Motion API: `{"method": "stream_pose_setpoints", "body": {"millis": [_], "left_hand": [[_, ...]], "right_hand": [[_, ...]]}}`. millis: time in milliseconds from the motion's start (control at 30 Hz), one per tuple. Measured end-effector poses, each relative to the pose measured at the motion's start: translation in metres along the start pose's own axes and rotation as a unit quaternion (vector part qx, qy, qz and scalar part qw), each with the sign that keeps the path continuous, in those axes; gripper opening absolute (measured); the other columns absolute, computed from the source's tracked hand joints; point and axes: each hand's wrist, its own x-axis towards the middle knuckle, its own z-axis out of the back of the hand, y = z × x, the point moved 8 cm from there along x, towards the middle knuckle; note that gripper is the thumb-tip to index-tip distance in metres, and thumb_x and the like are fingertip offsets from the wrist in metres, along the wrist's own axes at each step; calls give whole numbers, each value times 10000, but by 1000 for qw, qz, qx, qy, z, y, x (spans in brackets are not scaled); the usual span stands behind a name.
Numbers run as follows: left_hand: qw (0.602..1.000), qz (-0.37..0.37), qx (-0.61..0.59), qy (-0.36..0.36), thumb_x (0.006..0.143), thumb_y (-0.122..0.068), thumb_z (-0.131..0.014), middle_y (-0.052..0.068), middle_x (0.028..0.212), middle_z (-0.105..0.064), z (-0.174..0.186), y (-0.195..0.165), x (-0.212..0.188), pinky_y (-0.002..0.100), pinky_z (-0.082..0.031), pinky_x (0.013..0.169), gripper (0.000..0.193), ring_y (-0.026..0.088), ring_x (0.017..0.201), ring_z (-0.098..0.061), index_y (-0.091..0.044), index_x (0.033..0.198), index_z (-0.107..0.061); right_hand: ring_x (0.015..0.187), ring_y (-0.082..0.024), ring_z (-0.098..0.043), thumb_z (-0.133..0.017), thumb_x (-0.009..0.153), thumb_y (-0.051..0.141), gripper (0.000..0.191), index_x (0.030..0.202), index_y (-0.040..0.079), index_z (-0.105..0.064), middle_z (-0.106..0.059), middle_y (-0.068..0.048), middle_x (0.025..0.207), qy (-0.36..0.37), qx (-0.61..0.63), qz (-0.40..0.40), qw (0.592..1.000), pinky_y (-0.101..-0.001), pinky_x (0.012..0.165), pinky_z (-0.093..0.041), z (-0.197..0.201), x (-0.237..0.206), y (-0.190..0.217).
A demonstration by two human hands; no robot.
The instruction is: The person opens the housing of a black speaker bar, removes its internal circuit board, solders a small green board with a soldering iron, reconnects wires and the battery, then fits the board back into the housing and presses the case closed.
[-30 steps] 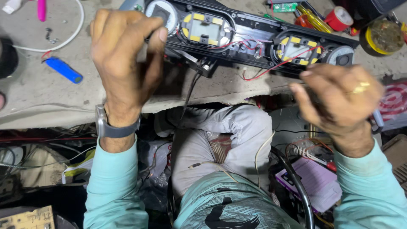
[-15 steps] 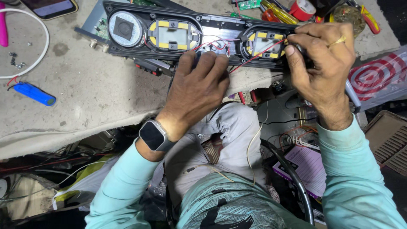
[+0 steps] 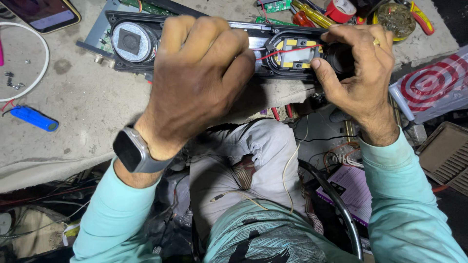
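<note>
A long black speaker bar (image 3: 131, 44), opened up, lies across the grey worktop (image 3: 78, 117). It shows a round grey speaker cone at its left end and a panel with yellow pads and a red wire (image 3: 292, 51) toward the right. My left hand (image 3: 195, 78) covers the bar's middle, fingers curled over its top edge. My right hand (image 3: 358, 73), with a ring, grips the bar's right end, thumb pressed on the front edge. Whether either hand also holds a tool is hidden.
A blue cylindrical cell (image 3: 34, 118) with red and black leads, small screws (image 3: 12, 83), a white cable loop (image 3: 41, 63) and a phone (image 3: 41, 14) lie left. Screwdrivers (image 3: 312, 17), red tape (image 3: 340, 9) and a tin (image 3: 396, 18) crowd the back right. Wires and boxes sit below.
My left hand moved from the bar's lower edge up over its middle. My right hand slid slightly lower on the right end. The view shifted closer to the bar.
</note>
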Motion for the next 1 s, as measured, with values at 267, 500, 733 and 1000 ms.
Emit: {"method": "stream_pose_setpoints", "body": {"millis": [267, 500, 733, 1000], "left_hand": [[996, 35, -65, 59, 907, -59, -711, 99, 986, -628, -20, 48, 15, 447, -446, 804, 53, 321, 1006, -610, -44, 913, -660], [988, 29, -151, 21, 962, -46, -691, 125, 997, -601, -11, 50, 14, 456, -467, 794, 71, 345, 943, -611, -9, 975, -632], [976, 111, -133, 130, 975, -170, -776, 155, 936, -670, -48, 73, 11, 501, -472, 719, 101, 378, 875, -635, -76, 990, -743], [998, 36, -56, 20, 894, -10, -665, 126, 1078, -646, -34, 53, 13, 461, -472, 845, 98, 336, 986, -618, 10, 975, -717]], "right_hand": [[1054, -282, -606, -845, 950, 67, 246, 1169, 42, -735, -714, -93, 1141, 16, -30, 27, 999, -398, 948, -412, -7, -9, -3], [1064, -272, -600, -827, 970, 74, 250, 1182, 27, -703, -678, -88, 1100, 6, 47, 2, 999, -390, 979, -409, -10, -13, -17], [1047, -290, -575, -859, 905, 66, 216, 1105, 89, -782, -665, -79, 1063, 17, -41, 27, 999, -436, 962, -404, -14, -11, -5], [1101, -309, -573, -829, 996, 243, 289, 1203, 48, -779, -675, -111, 1173, 12, -56, 10, 998, -458, 994, -419, -11, -12, 5]]}}
